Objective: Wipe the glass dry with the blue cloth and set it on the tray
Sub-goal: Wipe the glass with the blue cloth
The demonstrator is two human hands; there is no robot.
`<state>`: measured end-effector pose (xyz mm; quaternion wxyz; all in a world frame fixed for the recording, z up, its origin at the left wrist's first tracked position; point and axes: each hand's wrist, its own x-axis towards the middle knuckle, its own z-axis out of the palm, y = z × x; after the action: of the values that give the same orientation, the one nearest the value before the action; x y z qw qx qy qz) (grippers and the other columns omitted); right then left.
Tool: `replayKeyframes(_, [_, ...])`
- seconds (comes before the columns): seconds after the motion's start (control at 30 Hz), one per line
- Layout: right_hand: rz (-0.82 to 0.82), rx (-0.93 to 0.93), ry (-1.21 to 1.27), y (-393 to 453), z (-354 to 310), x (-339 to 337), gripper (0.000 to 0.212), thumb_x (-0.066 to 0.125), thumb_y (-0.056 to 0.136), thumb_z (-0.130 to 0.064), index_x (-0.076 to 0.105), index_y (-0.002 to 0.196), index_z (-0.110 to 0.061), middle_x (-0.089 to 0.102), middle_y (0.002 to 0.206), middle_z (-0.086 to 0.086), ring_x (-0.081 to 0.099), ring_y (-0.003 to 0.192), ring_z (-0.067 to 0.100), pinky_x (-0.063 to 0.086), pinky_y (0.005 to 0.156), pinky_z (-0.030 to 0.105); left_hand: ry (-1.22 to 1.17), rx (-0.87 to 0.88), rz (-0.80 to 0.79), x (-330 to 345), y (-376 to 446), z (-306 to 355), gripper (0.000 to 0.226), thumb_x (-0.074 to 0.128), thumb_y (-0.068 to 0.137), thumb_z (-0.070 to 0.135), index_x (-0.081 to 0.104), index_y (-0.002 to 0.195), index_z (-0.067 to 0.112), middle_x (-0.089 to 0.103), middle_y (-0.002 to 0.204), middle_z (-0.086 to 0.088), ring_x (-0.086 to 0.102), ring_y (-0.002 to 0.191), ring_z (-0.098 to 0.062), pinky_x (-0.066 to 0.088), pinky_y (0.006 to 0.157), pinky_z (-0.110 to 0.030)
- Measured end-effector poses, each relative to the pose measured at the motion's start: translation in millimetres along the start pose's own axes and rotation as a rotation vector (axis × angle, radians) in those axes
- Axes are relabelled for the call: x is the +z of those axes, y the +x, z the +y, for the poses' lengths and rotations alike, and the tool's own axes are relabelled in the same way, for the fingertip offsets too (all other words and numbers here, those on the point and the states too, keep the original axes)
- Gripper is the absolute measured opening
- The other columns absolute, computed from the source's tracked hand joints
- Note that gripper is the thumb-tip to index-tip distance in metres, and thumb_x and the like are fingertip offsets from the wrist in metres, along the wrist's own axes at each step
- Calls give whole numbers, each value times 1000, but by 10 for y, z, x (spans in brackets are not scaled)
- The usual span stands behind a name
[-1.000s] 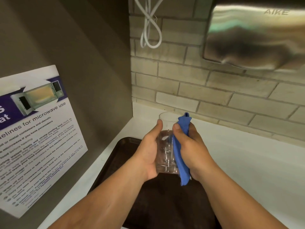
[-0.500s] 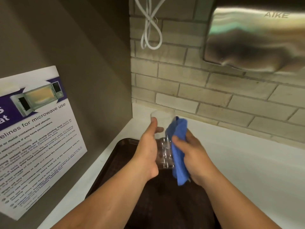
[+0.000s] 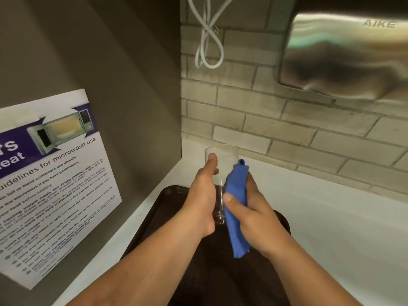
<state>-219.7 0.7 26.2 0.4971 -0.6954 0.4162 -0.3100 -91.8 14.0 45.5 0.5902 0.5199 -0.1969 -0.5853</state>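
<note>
A clear drinking glass is held upright above the dark brown tray. My left hand wraps its left side, thumb up near the rim. My right hand presses a folded blue cloth against the glass's right side; the cloth's lower end hangs below my palm. The lower half of the glass is mostly hidden between my hands.
The tray lies on a white counter in a corner. A grey side panel with a microwave guidelines poster stands on the left. A brick wall is behind, with a steel hand dryer and a looped white cable.
The glass has tipped from leaning toward me back to upright, rim rising toward the wall. My right hand slid the cloth along the glass's right side.
</note>
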Motion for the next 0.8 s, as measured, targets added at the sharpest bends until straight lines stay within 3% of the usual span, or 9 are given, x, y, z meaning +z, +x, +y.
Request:
replayKeyframes(0.07, [32, -22, -24, 0, 21, 32, 58, 59, 99, -40, 29, 148, -47, 60, 119, -29, 63, 101, -18, 49, 76, 3, 33, -12, -5, 26, -39, -59, 67, 52, 91, 80, 65, 132, 28, 79, 118, -9, 77, 106, -26, 62, 87, -41])
replayKeyframes(0.1, [99, -18, -14, 40, -11, 26, 54, 58, 98, -43, 36, 147, -42, 63, 115, -25, 67, 98, -11, 51, 74, 7, 37, -18, -26, 40, -39, -117, 66, 52, 91, 79, 66, 133, 29, 79, 120, -10, 77, 108, -28, 61, 93, -44])
replayKeyframes(0.2, [278, 49, 81, 158, -124, -67, 43, 58, 96, -50, 54, 134, -28, 71, 107, -8, 72, 97, 13, 57, 81, 28, -3, -45, -94, 32, -28, -199, 58, 50, 99, 70, 73, 123, 23, 84, 112, -11, 82, 100, -28, 64, 88, -45])
replayKeyframes(0.27, [303, 54, 117, 192, -134, -119, 41, 60, 95, -51, 58, 128, -27, 73, 107, -4, 73, 98, 18, 56, 87, 37, -65, -84, -171, -27, 24, -180, 57, 43, 104, 63, 76, 121, 20, 84, 112, -13, 82, 101, -30, 64, 86, -45])
replayKeyframes(0.4, [297, 48, 131, 194, -118, -128, 41, 60, 93, -54, 60, 124, -27, 75, 105, -5, 73, 97, 15, 57, 92, 41, -111, -144, -305, -128, 65, -190, 69, 45, 99, 67, 74, 135, 15, 73, 139, -17, 69, 129, -37, 48, 115, -56])
replayKeyframes(0.5, [308, 37, 110, 192, -123, -133, 44, 53, 92, -59, 63, 121, -26, 76, 104, -1, 73, 97, 18, 56, 95, 46, -141, -143, -296, -116, 70, -233, 71, 46, 98, 71, 76, 132, 17, 74, 138, -17, 70, 126, -38, 53, 110, -56])
replayKeyframes(0.63, [358, 58, 115, 190, -79, -193, 37, 48, 100, -52, 68, 103, -21, 78, 92, 9, 75, 85, 26, 59, 86, 50, -142, -126, -203, -82, 74, -240, 73, 48, 97, 70, 68, 140, 14, 73, 137, -22, 71, 123, -42, 56, 105, -56])
replayKeyframes(0.73, [137, 22, 76, 49, 2, -153, 36, 53, 97, -49, 60, 128, -32, 77, 104, -10, 74, 93, 4, 57, 84, 25, -144, -74, -113, -59, 122, -191, 66, 50, 97, 70, 72, 130, 16, 83, 112, -19, 81, 99, -36, 65, 76, -42])
replayKeyframes(0.8, [55, -31, -62, -43, 59, -63, 48, 56, 97, -47, 43, 143, -40, 68, 119, -19, 66, 107, -5, 53, 93, 16, -101, -24, -103, -65, 150, -205, 57, 49, 99, 69, 82, 110, 24, 86, 91, -11, 83, 79, -26, 64, 63, -34])
